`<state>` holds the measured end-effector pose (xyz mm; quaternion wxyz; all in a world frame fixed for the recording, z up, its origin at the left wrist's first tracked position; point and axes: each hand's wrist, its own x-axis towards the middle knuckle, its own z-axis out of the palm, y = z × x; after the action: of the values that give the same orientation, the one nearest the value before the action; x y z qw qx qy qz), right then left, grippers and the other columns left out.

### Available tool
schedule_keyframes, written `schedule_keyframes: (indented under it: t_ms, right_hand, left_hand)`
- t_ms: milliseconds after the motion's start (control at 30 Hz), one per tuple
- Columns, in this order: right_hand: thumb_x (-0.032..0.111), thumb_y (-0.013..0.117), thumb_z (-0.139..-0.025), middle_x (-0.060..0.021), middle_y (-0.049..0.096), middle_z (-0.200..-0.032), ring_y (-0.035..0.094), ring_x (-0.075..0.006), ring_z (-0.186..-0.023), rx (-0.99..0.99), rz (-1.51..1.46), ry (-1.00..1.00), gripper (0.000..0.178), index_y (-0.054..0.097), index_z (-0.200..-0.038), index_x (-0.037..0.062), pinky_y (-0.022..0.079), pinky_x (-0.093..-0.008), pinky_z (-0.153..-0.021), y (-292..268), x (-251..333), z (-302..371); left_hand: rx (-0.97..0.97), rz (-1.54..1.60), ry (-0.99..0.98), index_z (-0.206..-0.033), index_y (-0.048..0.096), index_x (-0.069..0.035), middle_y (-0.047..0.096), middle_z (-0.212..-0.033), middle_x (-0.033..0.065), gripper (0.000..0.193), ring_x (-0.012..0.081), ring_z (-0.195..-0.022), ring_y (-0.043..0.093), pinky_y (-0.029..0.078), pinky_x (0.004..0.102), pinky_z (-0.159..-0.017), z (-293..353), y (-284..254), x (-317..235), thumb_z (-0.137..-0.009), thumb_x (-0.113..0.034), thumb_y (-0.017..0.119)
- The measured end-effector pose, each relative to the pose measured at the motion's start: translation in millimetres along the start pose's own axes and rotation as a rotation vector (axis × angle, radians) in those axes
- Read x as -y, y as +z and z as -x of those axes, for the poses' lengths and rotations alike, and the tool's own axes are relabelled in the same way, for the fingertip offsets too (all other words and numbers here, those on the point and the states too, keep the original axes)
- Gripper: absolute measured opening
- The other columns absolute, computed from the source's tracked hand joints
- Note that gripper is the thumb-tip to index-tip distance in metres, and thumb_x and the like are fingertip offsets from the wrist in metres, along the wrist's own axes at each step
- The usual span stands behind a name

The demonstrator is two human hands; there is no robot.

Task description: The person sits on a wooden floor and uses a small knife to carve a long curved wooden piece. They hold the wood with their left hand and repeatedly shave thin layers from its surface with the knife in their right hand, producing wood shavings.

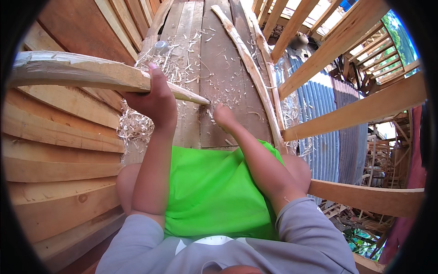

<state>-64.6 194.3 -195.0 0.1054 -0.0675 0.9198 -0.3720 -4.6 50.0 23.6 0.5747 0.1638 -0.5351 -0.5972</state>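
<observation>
My left hand (157,93) is wrapped around a long, pale, peeled wooden pole (91,71). The pole's thick end reaches out past the left side, and its thinner tip points down toward the middle of the plank floor. Beside that tip is my right hand (224,117), its fingers closed; whatever they hold is hidden or too small to make out. Thin curled wood shavings (136,125) lie heaped left of my left forearm, with more strewn over the planks around the tip. A bright green cloth (212,192) covers my lap.
Two more peeled poles, one of them a bent pole (248,64), lie along the right of the plank floor (187,118). A clear plastic cup (160,47) stands farther off among shavings. A board wall (64,160) runs along my left, slatted railing (353,109) along my right, corrugated sheets (326,123) beyond.
</observation>
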Motion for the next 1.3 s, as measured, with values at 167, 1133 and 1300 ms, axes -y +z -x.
schedule_keyframes:
  t_ms: [167, 1133, 1300]
  right_hand:
    - [0.041, 0.025, -0.103, -0.0413, 0.063, -0.088, 0.062, -0.0563, -0.094, 0.177, -0.18, 0.085, 0.071, 0.063, -0.097, -0.0182, 0.047, -0.0547, -0.091, -26.1, 106.5, 29.7]
    - [0.036, 0.039, -0.105, -0.0235, 0.061, -0.075, 0.061, -0.0367, -0.065, 0.245, -0.227, 0.095, 0.045, 0.055, -0.106, -0.006, 0.048, -0.0482, -0.067, -14.7, 52.0, 30.7]
    - [0.037, 0.038, -0.106, -0.0236, 0.062, -0.079, 0.061, -0.0378, -0.072, 0.22, -0.177, 0.039, 0.047, 0.054, -0.104, -0.0072, 0.048, -0.0472, -0.072, -15.8, 66.4, 33.4]
  left_hand:
    - [-0.058, -0.132, 0.112, -0.117, 0.042, 0.008, 0.062, -0.086, 0.0146, 0.045, 0.0171, -0.07, 0.063, 0.053, 0.031, -0.065, -11.0, -22.0, 15.6, -0.087, -0.012, 0.068]
    - [-0.036, -0.108, 0.041, -0.106, 0.048, 0.005, 0.063, -0.075, 0.0103, 0.034, 0.0149, -0.071, 0.063, 0.051, 0.0302, -0.067, -8.5, -9.7, 9.4, -0.086, -0.012, 0.07]
    - [-0.034, -0.042, 0.004, -0.106, 0.049, 0.006, 0.063, -0.075, 0.01, 0.033, 0.0163, -0.072, 0.064, 0.052, 0.0313, -0.069, -9.6, -7.1, 3.6, -0.084, -0.01, 0.068]
